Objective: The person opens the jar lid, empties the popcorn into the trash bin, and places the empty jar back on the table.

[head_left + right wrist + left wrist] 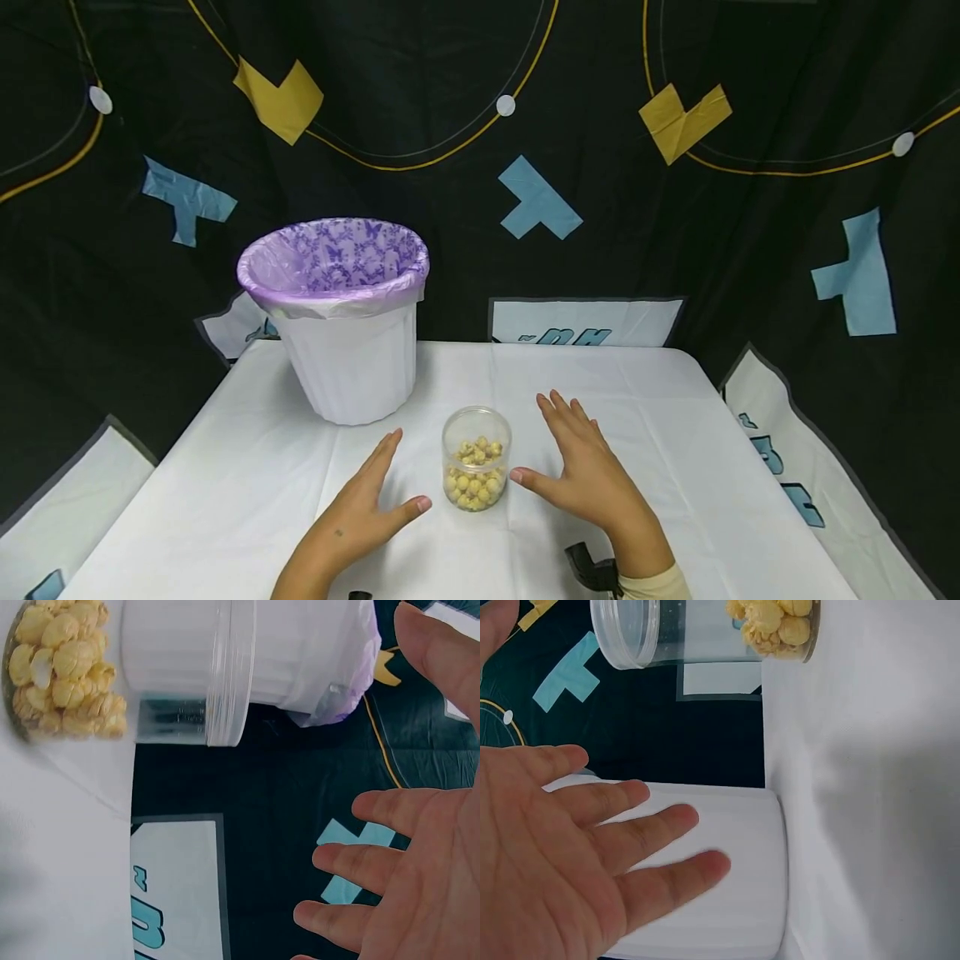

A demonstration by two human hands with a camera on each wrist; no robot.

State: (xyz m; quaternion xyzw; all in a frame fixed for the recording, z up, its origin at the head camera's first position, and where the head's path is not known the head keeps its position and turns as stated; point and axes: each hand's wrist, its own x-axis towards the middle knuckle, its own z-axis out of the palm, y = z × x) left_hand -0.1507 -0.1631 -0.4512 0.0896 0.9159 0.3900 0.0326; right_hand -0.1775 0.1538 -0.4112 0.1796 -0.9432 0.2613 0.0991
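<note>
A clear plastic jar (476, 458) stands upright on the white table, its lower part filled with pale yellow popcorn (474, 487). To its left is my left hand (363, 504), fingers straight and thumb spread, apart from the jar. My right hand (581, 467) is held on the other side, fingers extended and the thumb tip close to the jar's wall. Both palms face inward and nothing is in either hand. From the right wrist, the jar (187, 675) and its popcorn (67, 671) show beyond the spread fingers (367, 859).
Behind and left of the jar stands a white bin (352, 358) with a purple patterned liner (337, 258). White cloth covers the table (637, 417). A black curtain (420, 192) with blue and yellow tape pieces hangs behind. A black strap piece (592, 571) sits at the right wrist.
</note>
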